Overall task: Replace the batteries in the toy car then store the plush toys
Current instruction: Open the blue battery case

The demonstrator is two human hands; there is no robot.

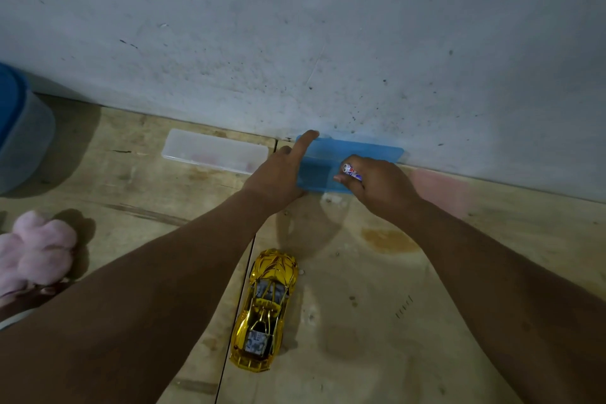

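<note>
A shiny gold toy car lies on the wooden surface near the bottom centre, its nose pointing away from me. Against the wall sits a small blue plastic box. My left hand steadies the box's left end, index finger stretched along its far corner. My right hand is over the box and pinches a white battery with red and blue print. A pink plush toy lies at the left edge.
A clear plastic lid lies flat on the wood left of the blue box. A large translucent container with a blue lid stands at the far left. The grey wall closes off the back.
</note>
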